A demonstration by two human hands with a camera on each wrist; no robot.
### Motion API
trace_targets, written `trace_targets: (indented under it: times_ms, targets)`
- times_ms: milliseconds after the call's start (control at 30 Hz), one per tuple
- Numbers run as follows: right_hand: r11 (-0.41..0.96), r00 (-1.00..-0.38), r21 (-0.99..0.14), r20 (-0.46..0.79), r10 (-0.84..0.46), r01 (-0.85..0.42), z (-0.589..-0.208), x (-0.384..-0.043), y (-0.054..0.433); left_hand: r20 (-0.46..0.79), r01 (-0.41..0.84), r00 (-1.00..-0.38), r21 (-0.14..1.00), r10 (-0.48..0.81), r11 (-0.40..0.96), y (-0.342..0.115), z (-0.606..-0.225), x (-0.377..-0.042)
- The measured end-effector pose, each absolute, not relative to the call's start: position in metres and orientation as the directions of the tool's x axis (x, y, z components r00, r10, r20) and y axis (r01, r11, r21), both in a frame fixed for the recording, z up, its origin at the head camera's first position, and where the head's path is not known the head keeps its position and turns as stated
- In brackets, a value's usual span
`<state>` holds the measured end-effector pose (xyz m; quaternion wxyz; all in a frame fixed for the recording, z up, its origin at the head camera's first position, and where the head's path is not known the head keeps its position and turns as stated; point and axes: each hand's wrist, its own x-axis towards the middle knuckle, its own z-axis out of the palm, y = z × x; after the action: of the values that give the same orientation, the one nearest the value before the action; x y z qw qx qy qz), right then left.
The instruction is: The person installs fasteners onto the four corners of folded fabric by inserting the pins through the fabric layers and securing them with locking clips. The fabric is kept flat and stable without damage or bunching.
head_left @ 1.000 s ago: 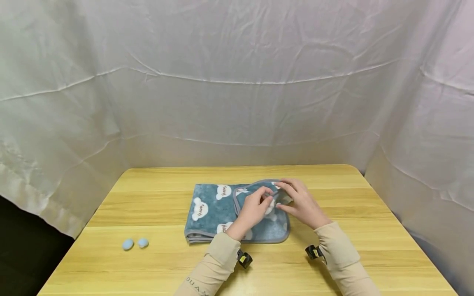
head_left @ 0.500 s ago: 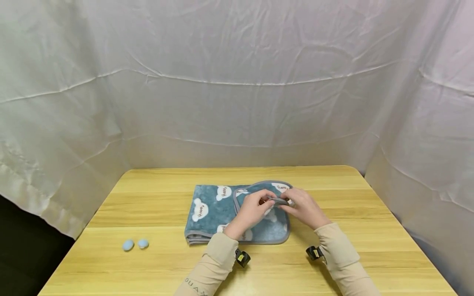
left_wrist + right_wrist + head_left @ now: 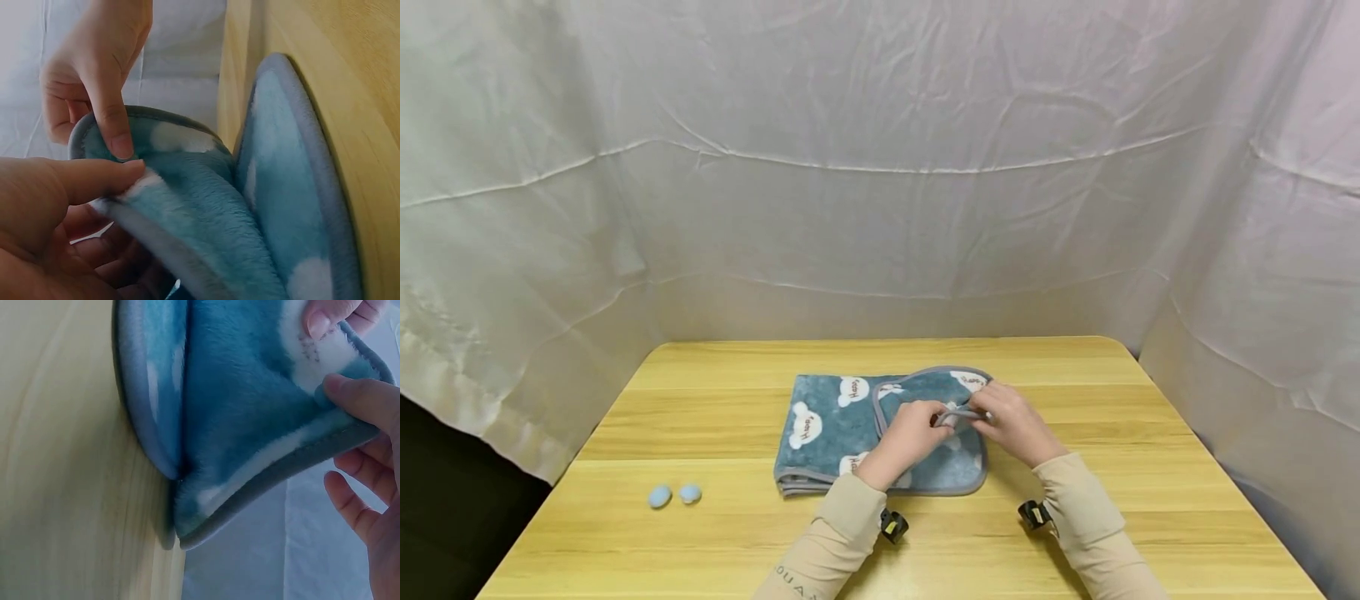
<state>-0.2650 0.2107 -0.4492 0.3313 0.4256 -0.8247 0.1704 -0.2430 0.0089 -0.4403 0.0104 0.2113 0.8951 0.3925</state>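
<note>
A folded teal fleece blanket (image 3: 827, 429) with grey binding and white bear-head patches lies on the table. At its right part, one layer's corner is lifted off the rest. My left hand (image 3: 912, 433) pinches the lifted grey edge between thumb and fingers. My right hand (image 3: 1017, 421) pinches the same edge just to the right. In the left wrist view both thumbs lie on top of the fleece close together, with the raised flap (image 3: 194, 194) sloping away from them. The right wrist view shows the bound edge (image 3: 269, 481) running down from my right hand (image 3: 369, 425).
Two small light-blue rounded objects (image 3: 659, 497) sit on the left of the wooden table (image 3: 730, 550). A pale cloth curtain (image 3: 880, 233) hangs behind the table and along both sides. A black camera is worn on each wrist.
Both hands have drawn together at the lifted edge. My right fingers, spread apart a second ago, now pinch the binding, and the raised edge has turned between the hands.
</note>
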Motion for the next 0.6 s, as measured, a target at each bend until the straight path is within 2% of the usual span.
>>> trace_targets:
  times_ms: [333,600]
  targets:
    - [0.593,-0.402,0.052,0.687,-0.605,-0.804,-0.450,-0.265,0.210,0.073,0.408,-0.873,0.651,0.481,0.641,-0.004,-0.431,-0.237]
    - [0.593,-0.388,0.068,0.696,-0.605,-0.803,-0.451,-0.266,0.210,0.082,0.407,-0.879,0.641,0.469,0.651,-0.047,-0.425,-0.222]
